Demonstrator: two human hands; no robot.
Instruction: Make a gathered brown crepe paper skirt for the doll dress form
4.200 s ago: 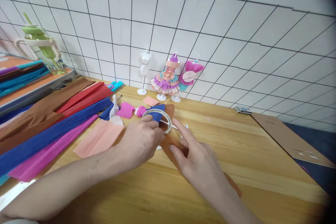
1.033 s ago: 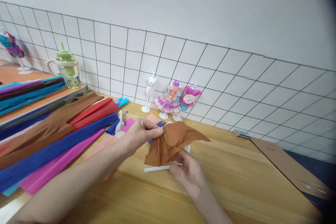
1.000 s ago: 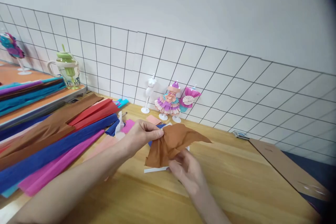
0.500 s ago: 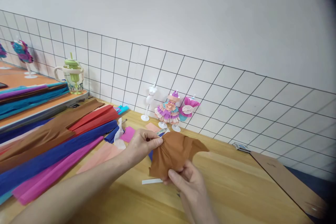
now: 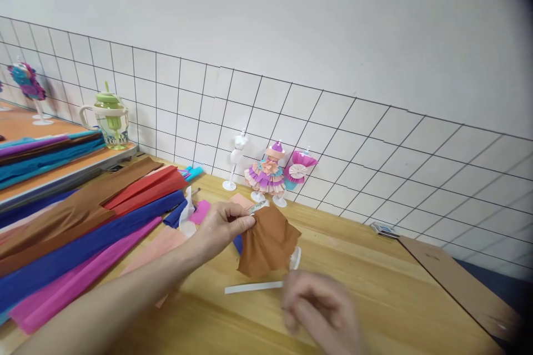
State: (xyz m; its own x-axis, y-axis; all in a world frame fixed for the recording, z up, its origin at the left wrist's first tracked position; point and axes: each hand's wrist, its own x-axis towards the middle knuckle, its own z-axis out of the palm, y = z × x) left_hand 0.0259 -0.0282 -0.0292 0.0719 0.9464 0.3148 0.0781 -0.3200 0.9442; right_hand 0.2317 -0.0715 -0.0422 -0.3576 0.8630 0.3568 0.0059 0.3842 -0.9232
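Observation:
My left hand [image 5: 231,226] pinches the gathered upper left edge of a piece of brown crepe paper [image 5: 268,244], which fans out to the right above the table. Dark blue paper [image 5: 237,243] peeks out behind it on the left. A white rounded piece [image 5: 295,258] shows past its lower right edge, mostly covered. Lower right, my right hand [image 5: 318,305] is apart from the brown paper; its fingers look curled but are smeared by motion, so whatever they hold is unclear. A narrow white strip [image 5: 253,288] lies on the table, its right end meeting the right hand in view.
Long crepe paper sheets in brown [image 5: 79,211], red [image 5: 145,187] and blue [image 5: 104,241] cover the left side. Behind stand a bare white mini mannequin [image 5: 238,155] and a ruffled paper dress [image 5: 266,175]. A green-lidded cup [image 5: 111,122] and a brown board [image 5: 449,283] flank the wood table [image 5: 375,277].
My right hand has let go of the brown crepe paper and moved down and right. The paper's right side has dropped inward, and more of the white strip shows. My left hand keeps its pinch.

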